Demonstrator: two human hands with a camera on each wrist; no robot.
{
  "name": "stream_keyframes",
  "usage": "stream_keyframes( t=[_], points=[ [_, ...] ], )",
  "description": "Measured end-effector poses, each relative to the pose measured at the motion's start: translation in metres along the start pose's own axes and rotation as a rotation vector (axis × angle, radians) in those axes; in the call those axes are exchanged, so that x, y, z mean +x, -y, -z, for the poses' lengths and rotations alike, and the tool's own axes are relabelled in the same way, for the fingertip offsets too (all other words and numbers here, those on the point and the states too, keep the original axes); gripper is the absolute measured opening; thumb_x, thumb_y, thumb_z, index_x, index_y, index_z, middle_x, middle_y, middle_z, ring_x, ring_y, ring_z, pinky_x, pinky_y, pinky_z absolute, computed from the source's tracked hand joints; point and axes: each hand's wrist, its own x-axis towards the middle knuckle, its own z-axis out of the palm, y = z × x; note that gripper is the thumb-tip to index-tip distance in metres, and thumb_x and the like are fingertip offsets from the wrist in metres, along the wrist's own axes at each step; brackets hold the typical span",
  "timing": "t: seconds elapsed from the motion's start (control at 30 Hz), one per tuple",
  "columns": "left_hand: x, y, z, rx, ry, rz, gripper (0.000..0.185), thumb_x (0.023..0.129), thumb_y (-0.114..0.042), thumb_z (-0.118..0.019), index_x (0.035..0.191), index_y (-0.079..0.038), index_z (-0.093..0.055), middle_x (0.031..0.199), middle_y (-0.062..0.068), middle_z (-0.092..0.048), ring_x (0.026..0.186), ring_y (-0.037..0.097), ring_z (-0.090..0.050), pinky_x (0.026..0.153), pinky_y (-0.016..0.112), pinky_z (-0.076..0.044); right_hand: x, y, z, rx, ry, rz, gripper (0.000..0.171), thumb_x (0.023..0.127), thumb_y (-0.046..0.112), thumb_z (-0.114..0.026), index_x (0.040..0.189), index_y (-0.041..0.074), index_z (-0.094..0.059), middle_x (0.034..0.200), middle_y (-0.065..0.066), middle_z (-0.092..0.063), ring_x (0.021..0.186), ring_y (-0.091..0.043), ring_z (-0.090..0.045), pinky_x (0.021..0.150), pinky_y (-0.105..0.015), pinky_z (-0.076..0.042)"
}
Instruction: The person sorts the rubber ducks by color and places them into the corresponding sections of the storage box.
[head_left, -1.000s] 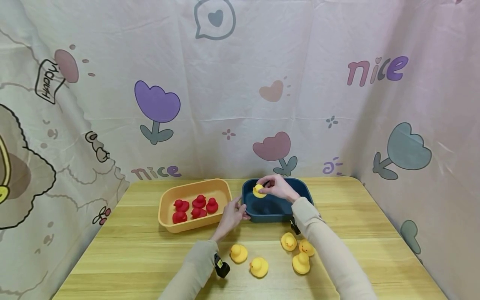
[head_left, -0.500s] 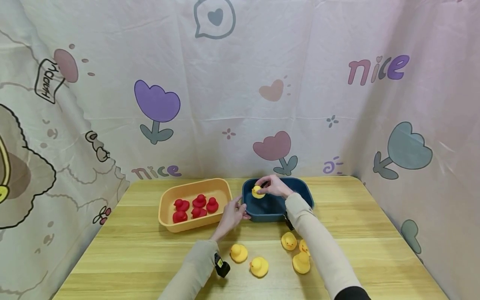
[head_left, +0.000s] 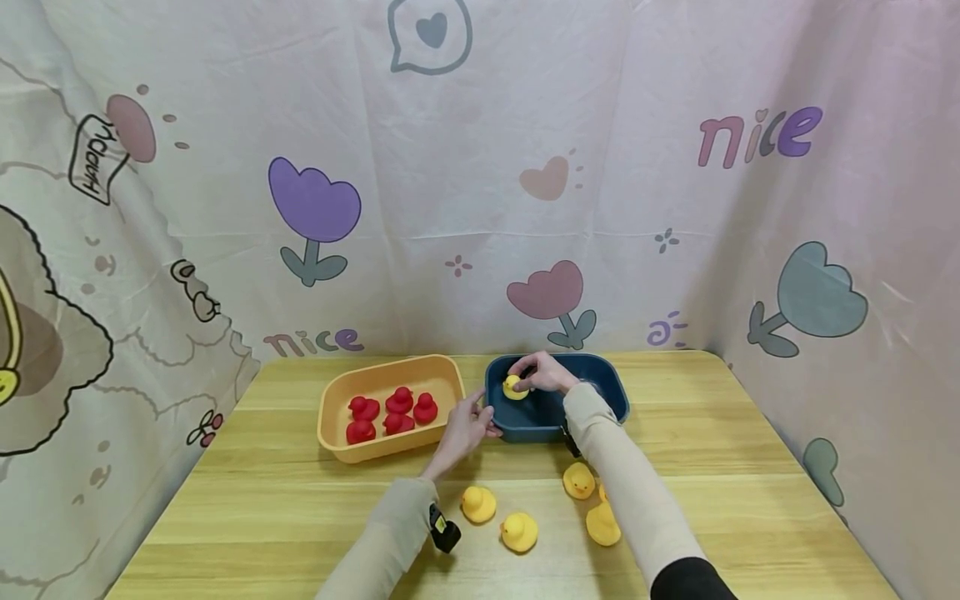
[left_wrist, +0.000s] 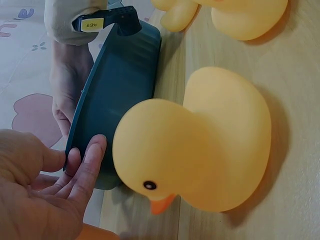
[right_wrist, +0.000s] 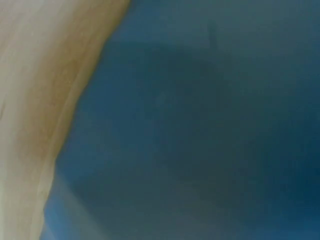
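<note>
1. One yellow duck [head_left: 513, 387] is sitting pinched in your right hand [head_left: 546, 375], low inside the blue bin [head_left: 611, 398]; letting go while tilted is likely tipping it over.
2. Your left hand [head_left: 465, 427] is resting straight fingers [left_wrist: 89, 167] against the bin's near-left corner; pushing harder is risking sliding it towards the orange bin [head_left: 330, 417] on the worktop [head_left: 262, 508].

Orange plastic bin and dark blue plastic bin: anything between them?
Head view: only the left hand, fingers touching the dark blue plastic bin; the orange plastic bin stands apart.
</note>
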Motion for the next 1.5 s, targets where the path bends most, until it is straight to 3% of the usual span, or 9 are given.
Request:
stream_keyframes(
  t=[0.2,0.5,0.73,0.87,0.97,1.13,1.3,1.5],
  points=[
    [-0.007,-0.014,0.001,0.021,0.005,0.02,0.047,0.093,-0.008,-0.043,0.137,0.001,-0.03,0.095,0.032,-0.054,0.08,0.042,-0.063,0.076,0.048,-0.052,0.001,0.002,-0.001,-0.021,-0.006,-0.019,0.026,0.074,0.008,-0.07,0.099,0.002,-0.065,0.098,-0.014,-0.064,0.078,-0.019,-0.057,0.063,-0.025,-0.054],
    [-0.005,-0.012,0.001,0.01,0.007,0.008,0.047,0.093,-0.005,-0.042,0.137,0.002,-0.029,0.092,0.031,-0.053,0.079,0.043,-0.063,0.074,0.047,-0.053,0.0,0.002,-0.002,-0.055,-0.025,-0.023,0.025,0.075,0.007,-0.069,0.099,0.003,-0.066,0.099,-0.012,-0.065,0.085,-0.02,-0.056,0.07,-0.025,-0.053],
    [0.016,0.023,-0.002,0.021,-0.011,0.005,0.049,0.093,-0.008,-0.044,0.139,-0.004,-0.029,0.085,0.018,-0.056,0.073,0.033,-0.066,0.071,0.042,-0.055,0.0,0.004,-0.003,-0.069,-0.034,-0.043,0.026,0.075,0.008,-0.069,0.1,0.003,-0.065,0.1,-0.011,-0.064,0.086,-0.019,-0.056,0.072,-0.026,-0.053],
    [0.015,0.022,-0.002,0.03,-0.015,0.009,0.048,0.093,-0.009,-0.044,0.139,-0.003,-0.029,0.085,0.018,-0.056,0.073,0.033,-0.067,0.071,0.042,-0.056,-0.001,0.006,0.0,-0.07,-0.034,-0.023,0.033,0.076,0.01,-0.069,0.107,0.002,-0.063,0.106,-0.013,-0.063,0.088,-0.021,-0.056,0.077,-0.03,-0.054],
    [0.015,0.021,-0.002,0.04,-0.019,0.017,0.049,0.093,-0.01,-0.044,0.139,-0.003,-0.028,0.086,0.018,-0.056,0.073,0.032,-0.067,0.071,0.041,-0.056,-0.007,0.013,0.007,-0.085,-0.027,0.066,0.035,0.077,0.011,-0.068,0.11,0.001,-0.061,0.108,-0.016,-0.062,0.087,-0.022,-0.057,0.077,-0.03,-0.053],
    [0.014,0.019,-0.002,0.027,-0.022,0.027,0.049,0.093,-0.01,-0.044,0.139,-0.005,-0.028,0.086,0.017,-0.056,0.073,0.033,-0.067,0.072,0.042,-0.056,-0.037,0.032,0.02,-0.112,0.011,0.238,0.03,0.079,0.009,-0.066,0.108,0.003,-0.061,0.105,-0.017,-0.062,0.079,-0.022,-0.058,0.067,-0.023,-0.053],
    [0.013,0.019,-0.003,0.008,-0.024,0.039,0.049,0.093,-0.009,-0.044,0.139,-0.006,-0.028,0.085,0.017,-0.054,0.073,0.033,-0.066,0.072,0.043,-0.055,-0.091,0.056,0.029,-0.079,0.03,0.302,0.026,0.08,0.007,-0.065,0.105,0.007,-0.061,0.099,-0.013,-0.062,0.074,-0.027,-0.057,0.064,-0.025,-0.053],
    [0.012,0.021,-0.003,0.012,-0.023,0.014,0.049,0.093,-0.009,-0.044,0.139,-0.004,-0.029,0.085,0.021,-0.055,0.072,0.034,-0.066,0.071,0.043,-0.055,-0.136,0.032,0.027,-0.025,0.079,0.429,0.021,0.081,0.009,-0.064,0.102,0.008,-0.062,0.096,-0.012,-0.063,0.073,-0.017,-0.057,0.067,-0.025,-0.054]
  ],
)
